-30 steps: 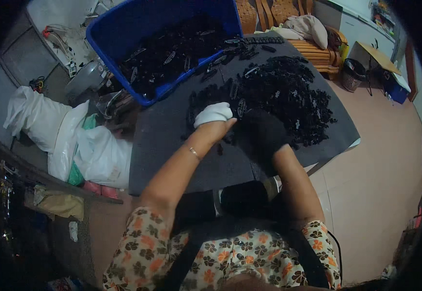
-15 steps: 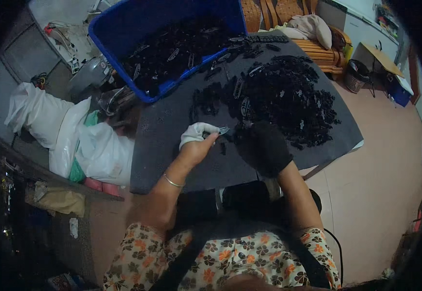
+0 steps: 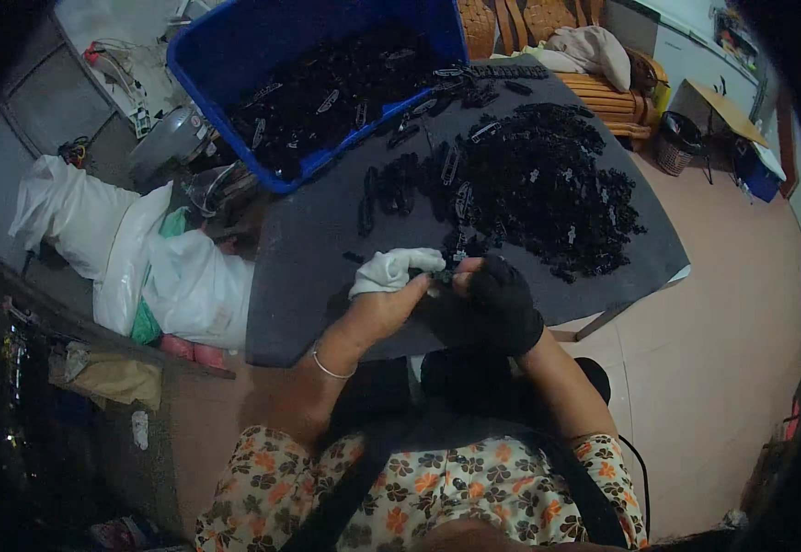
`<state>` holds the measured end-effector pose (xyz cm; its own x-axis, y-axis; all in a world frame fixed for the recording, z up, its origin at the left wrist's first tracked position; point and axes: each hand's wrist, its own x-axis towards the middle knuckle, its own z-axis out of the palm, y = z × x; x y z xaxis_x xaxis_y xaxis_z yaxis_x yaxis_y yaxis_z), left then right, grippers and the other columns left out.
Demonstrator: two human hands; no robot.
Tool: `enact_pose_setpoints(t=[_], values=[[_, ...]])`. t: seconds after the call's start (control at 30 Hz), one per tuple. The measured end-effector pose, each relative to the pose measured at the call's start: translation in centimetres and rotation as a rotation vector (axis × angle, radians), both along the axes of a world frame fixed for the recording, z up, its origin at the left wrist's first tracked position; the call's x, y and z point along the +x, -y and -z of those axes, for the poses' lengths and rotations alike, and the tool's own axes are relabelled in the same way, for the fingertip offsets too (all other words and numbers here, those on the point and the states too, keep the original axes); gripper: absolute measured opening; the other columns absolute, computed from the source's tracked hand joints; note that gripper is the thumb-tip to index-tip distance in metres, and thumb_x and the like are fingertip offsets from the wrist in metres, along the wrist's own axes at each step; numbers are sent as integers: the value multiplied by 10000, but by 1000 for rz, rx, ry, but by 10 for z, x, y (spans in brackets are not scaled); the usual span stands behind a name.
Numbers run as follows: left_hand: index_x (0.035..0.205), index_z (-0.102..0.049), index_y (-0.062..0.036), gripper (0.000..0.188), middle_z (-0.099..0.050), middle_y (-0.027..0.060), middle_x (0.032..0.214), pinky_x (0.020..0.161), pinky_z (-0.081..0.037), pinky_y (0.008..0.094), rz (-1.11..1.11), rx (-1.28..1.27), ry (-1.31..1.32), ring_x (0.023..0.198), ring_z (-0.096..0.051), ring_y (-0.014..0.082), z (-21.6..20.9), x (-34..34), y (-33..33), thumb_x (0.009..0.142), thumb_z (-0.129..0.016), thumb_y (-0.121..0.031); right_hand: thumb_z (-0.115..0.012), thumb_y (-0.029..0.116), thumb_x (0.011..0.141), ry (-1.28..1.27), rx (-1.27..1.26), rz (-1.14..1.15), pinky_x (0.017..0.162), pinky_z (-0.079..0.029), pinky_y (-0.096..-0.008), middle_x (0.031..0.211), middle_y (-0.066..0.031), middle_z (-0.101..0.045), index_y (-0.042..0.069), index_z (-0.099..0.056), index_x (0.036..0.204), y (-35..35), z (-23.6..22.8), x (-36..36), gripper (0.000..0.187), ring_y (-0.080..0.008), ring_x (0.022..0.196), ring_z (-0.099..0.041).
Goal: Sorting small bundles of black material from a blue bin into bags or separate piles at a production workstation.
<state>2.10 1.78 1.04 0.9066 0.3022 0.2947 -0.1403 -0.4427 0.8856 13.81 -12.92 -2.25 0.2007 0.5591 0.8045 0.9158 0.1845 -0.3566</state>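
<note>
turning over a small dark piece point(image 3: 441, 274), i'd judge: it sits above the near part of the grey table point(image 3: 304, 294), fingertips of the white-covered left hand point(image 3: 384, 283) and black-gloved right hand point(image 3: 503, 299) pinching it between them. the next move seems to call for a light, steady grip. beyond lies a heap of black parts point(image 3: 548, 189); the blue bin point(image 3: 313, 167) holds many more. the white sacks point(image 3: 200, 290) hide their contents.
</note>
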Motion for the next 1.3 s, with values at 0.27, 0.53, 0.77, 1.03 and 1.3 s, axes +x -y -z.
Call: enact_pose_setpoints(t=[0.27, 0.53, 0.77, 1.03, 1.3], values=[[992, -620, 0, 232, -632, 39, 817, 561, -496, 235, -100, -316, -164, 672, -598, 98, -4, -3, 7, 900, -539, -197, -652, 19, 624, 83, 10, 7, 612, -464, -371, 865, -111, -587, 63, -562, 798, 2, 5, -5, 201, -292, 727, -565], [996, -597, -13, 215, -618, 41, 854, 558, -496, 212, 35, -487, -111, 675, -599, 97, -3, -6, 2, 919, -507, -192, -641, 86, 624, 351, 3, 55, 707, -444, -408, 915, -93, -591, 58, -594, 864, 8, -1, -6, 246, -291, 800, -567], [999, -554, 18, 167, -615, 87, 875, 627, -528, 242, 45, -446, -143, 763, -622, 141, -16, -13, 8, 918, -478, -108, -647, 92, 612, 173, -75, 37, 716, -440, -391, 889, -96, -594, 62, -595, 868, 10, -5, -7, 263, -292, 806, -566], [1057, -541, 64, 209, -607, 190, 1005, 734, -526, 302, -156, -52, -4, 906, -627, 248, -12, -20, 31, 872, -493, -20, -580, 48, 800, -931, -44, -46, 626, -431, -249, 767, -21, -541, 44, -494, 863, 0, -6, -27, 106, -119, 689, -517], [1072, -585, 17, 285, -576, 252, 1074, 901, -451, 374, -102, 583, 239, 1064, -543, 360, -12, -26, 47, 795, -516, 19, -538, 125, 857, -1296, -117, -345, 623, -423, -243, 809, -16, -548, 38, -513, 919, 4, -10, -43, 110, -81, 701, -490]])
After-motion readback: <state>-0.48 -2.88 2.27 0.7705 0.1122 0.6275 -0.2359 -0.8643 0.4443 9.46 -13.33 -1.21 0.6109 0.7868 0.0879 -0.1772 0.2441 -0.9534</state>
